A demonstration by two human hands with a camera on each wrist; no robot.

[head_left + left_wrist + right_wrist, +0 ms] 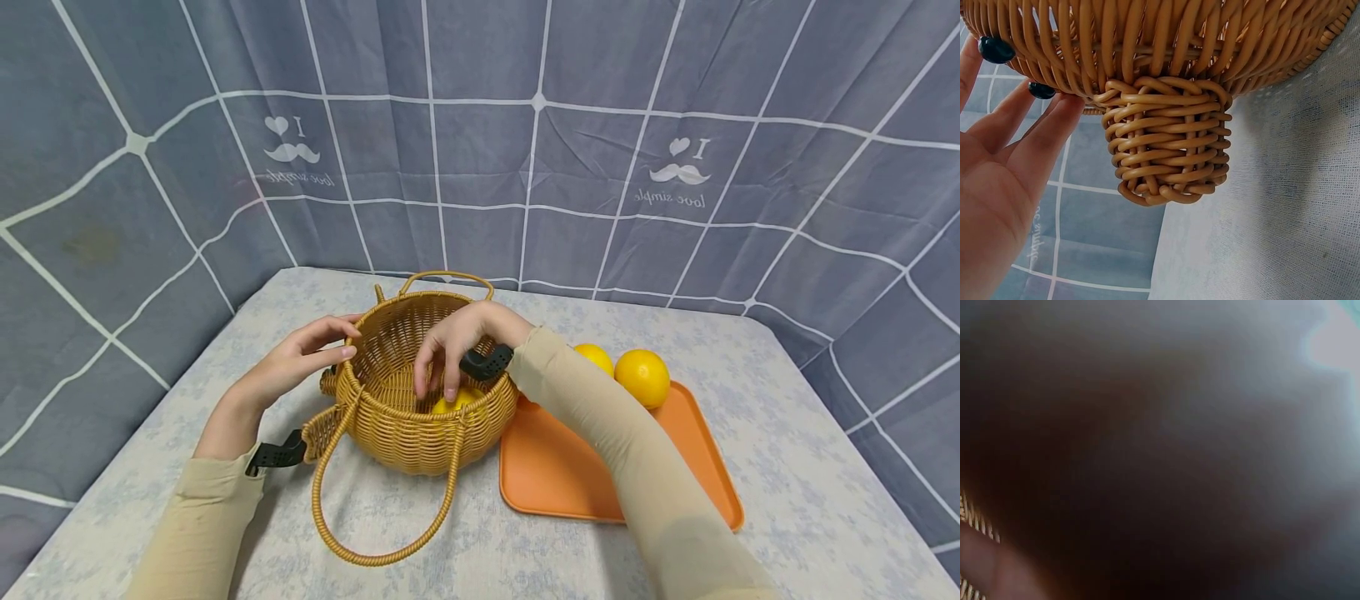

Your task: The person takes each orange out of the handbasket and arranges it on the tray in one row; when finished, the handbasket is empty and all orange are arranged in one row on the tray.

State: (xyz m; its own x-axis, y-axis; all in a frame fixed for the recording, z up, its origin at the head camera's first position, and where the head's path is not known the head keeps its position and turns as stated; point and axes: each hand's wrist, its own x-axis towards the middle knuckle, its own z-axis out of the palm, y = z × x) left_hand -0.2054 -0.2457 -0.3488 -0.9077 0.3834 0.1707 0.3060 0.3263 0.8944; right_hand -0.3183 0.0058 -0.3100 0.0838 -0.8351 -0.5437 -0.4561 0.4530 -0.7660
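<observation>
A round wicker basket (420,437) stands on the table with its two hoop handles folded outward. My left hand (303,354) rests against its left rim, fingers straight. In the left wrist view the fingers (1054,134) touch the woven side beside two dark beads (996,50) and a woven stub (1169,144). My right hand (457,342) reaches down inside the basket, fingers loosely bent. Its thumb tip overlaps an orange (459,401) low in the basket, partly hidden behind the front rim. The right wrist view is dark and blurred, with only a bit of finger and wicker showing.
To the right lies an orange plastic tray (558,471), partly under my right forearm. Two more oranges sit at its far side, one in full sight (642,378) and one partly behind the sleeve (600,433). A grey-blue checked curtain (487,150) surrounds the table.
</observation>
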